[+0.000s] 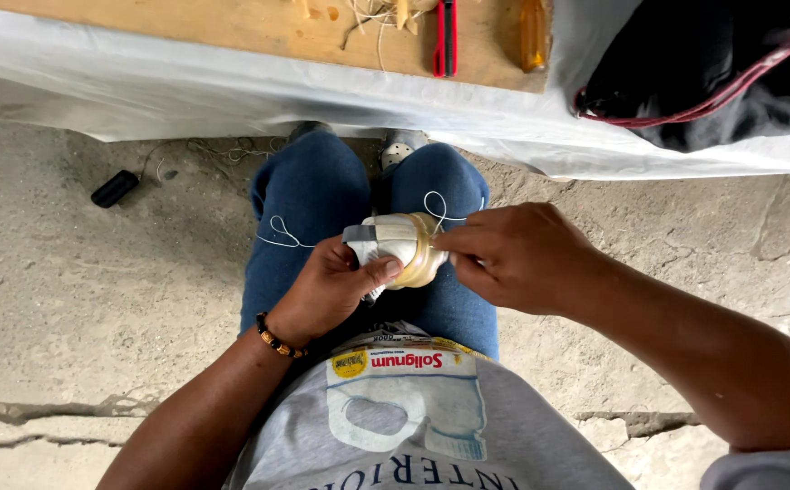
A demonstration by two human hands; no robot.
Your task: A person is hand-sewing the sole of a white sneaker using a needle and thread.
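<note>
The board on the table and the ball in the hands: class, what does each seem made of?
Board: probably bare wood; tan, matt, faint grain. Ball: seemingly pale leather or hide wrapped with grey tape, slightly glossy; white thread loops from it. The look leaves this open.

Floor (78,272): bare concrete, grey-tan, rough and dusty, with a long crack running low on the left and another on the right.
Bench (232,86): runs across the top, draped in a white sheet.
Board (232,27): light wooden plank lying on the sheet, scattered with pale fibres.
Bag (712,63): black with red piping, resting on the bench at the right.
Floor item (115,188): small black oblong object near the bench.
Light: soft, even daylight, faint shadows.
</note>
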